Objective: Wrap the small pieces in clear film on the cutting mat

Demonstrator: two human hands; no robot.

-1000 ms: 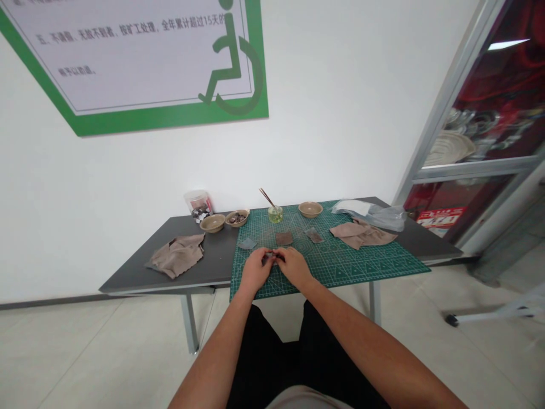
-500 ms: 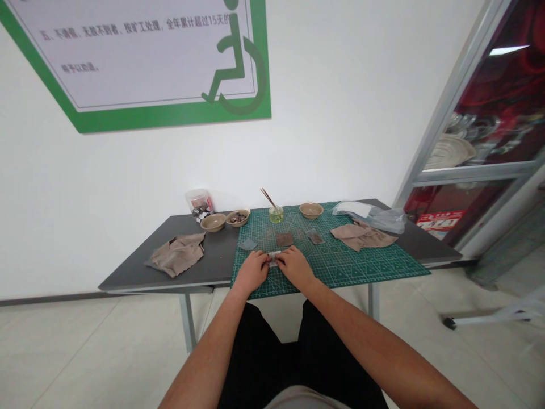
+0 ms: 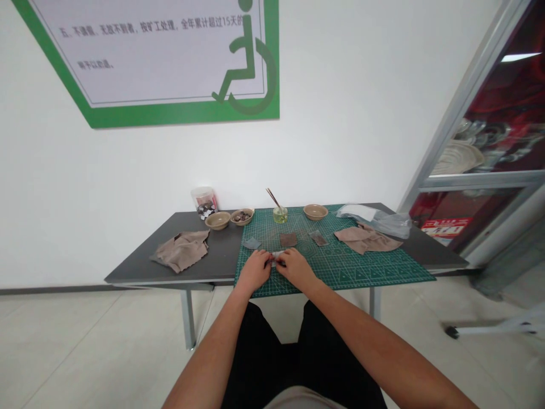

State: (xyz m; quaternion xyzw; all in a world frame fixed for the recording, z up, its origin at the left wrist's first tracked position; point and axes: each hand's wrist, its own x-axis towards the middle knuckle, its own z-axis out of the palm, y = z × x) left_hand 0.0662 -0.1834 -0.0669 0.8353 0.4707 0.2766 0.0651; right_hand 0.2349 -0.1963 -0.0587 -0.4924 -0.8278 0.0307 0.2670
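Observation:
Both my hands meet over the near edge of a green cutting mat [image 3: 361, 264]. My left hand [image 3: 254, 271] and my right hand [image 3: 293, 266] pinch a small pale piece [image 3: 276, 255] between their fingertips; what it is I cannot make out. Just beyond them on the mat lie a grey square [image 3: 252, 243], a brown square [image 3: 288, 239] and a darker small piece [image 3: 318, 237].
The dark table [image 3: 213, 264] carries a tan cloth [image 3: 182, 250] at the left, another tan cloth [image 3: 366, 238] and a clear plastic bag [image 3: 374, 218] at the right. Along the back stand a jar [image 3: 203, 201], three bowls [image 3: 217, 220], and a glass with sticks [image 3: 280, 213].
My hands have stayed together on the small piece at the mat's near edge. The view has drifted slightly, shifting the scene to the right.

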